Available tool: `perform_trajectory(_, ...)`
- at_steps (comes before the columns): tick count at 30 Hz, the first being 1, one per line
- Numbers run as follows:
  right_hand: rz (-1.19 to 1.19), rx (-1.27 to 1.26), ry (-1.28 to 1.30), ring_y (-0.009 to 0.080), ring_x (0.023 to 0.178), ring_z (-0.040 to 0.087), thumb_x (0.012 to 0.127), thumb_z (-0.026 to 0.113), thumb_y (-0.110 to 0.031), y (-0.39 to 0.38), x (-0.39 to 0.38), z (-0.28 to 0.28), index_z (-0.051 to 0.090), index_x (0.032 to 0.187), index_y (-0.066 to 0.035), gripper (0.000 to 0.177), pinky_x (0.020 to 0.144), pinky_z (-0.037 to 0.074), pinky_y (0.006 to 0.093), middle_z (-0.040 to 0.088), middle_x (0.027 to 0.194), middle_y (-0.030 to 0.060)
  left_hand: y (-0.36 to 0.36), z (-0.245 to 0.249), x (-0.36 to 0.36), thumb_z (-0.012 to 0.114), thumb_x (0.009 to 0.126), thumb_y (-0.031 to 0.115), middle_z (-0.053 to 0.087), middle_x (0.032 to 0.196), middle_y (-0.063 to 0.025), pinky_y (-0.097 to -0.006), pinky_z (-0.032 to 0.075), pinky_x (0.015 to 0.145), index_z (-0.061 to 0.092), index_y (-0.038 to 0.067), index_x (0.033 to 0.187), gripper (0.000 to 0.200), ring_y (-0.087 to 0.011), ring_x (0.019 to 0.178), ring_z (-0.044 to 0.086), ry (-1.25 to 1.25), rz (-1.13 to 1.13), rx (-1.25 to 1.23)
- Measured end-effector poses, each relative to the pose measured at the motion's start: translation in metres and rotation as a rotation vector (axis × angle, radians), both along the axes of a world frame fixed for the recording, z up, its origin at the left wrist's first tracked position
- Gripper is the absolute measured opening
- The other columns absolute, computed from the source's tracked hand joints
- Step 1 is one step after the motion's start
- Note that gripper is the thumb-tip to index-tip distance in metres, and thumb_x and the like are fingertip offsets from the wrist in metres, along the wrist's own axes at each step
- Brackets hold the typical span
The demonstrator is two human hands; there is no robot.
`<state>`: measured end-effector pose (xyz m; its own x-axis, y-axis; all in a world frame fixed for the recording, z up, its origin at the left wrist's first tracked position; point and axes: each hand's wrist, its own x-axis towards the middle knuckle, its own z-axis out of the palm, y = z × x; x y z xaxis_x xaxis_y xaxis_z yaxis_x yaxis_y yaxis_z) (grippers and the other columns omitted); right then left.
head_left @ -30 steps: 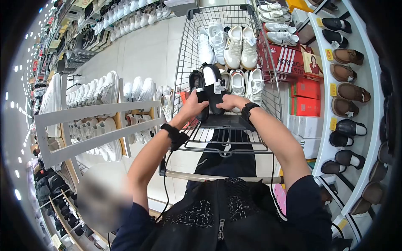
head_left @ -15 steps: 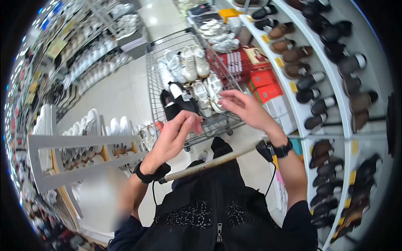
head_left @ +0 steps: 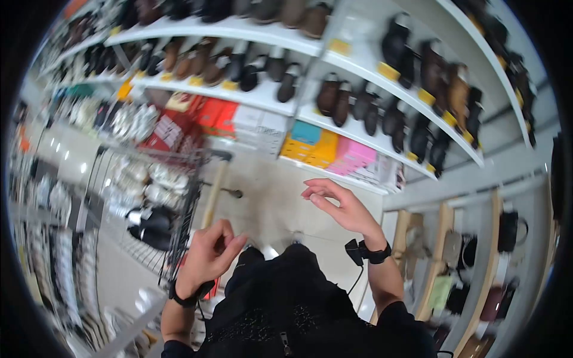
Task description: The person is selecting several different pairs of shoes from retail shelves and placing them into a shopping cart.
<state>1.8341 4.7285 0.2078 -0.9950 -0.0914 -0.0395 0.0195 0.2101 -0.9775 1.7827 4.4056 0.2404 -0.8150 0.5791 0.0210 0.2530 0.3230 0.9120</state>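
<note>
Wire cart [head_left: 185, 215], black shoes [head_left: 150, 230], white sneakers [head_left: 156, 179] inside

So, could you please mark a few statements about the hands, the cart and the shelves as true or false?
1. The left hand and the right hand are both empty. True.
2. The black shoes lie on the floor. False: they lie inside the wire cart, beside the left hand.
3. The shelves hold mostly white sneakers. False: they carry dark brown and black shoes.
4. Coloured shoe boxes are stacked under the lowest shelf. True.
</note>
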Motion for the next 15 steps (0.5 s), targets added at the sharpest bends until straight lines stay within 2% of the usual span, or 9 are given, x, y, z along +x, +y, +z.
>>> perform_trajectory(5, -0.207, -0.038, 0.063, 0.0178, 0.110, 0.063, 0.102, 0.056, -0.015, 0.080, 0.095, -0.008, 0.053, 0.134, -0.002, 0.035, 0.101, 0.045, 0.0343, 0.068, 0.113, 0.0086, 0.100, -0.014, 0.022, 0.065, 0.089, 0.006, 0.035, 0.052, -0.0021, -0.0298, 0.027, 0.045, 0.038, 0.004, 0.063, 0.038, -0.0107, 0.048, 0.030, -0.006, -0.205, 0.018)
perform_trajectory(10, -0.423, -0.023, 0.078, 0.0170, 0.108, 0.063, 0.101, 0.058, -0.015, 0.167, 0.203, -0.013, 0.054, 0.133, -0.001, 0.034, 0.098, 0.046, 0.0324, 0.069, 0.110, 0.0098, 0.224, -0.027, 0.073, 0.064, 0.088, 0.004, 0.030, 0.051, -0.0039, -0.0319, 0.027, 0.044, 0.037, 0.004, 0.060, 0.038, -0.0129, 0.047, 0.027, 0.079, -0.347, 0.019)
perform_trajectory(15, -0.640, -0.076, 0.112, 0.0168, 0.107, 0.064, 0.101, 0.057, -0.013, 0.255, 0.297, -0.027, 0.056, 0.131, -0.001, 0.032, 0.098, 0.047, 0.0328, 0.069, 0.109, 0.0095, 0.344, -0.042, 0.119, 0.065, 0.086, 0.003, 0.032, 0.050, -0.0079, -0.0355, 0.027, 0.044, 0.036, 0.004, 0.060, 0.039, -0.0205, 0.044, 0.030, 0.199, -0.540, 0.075)
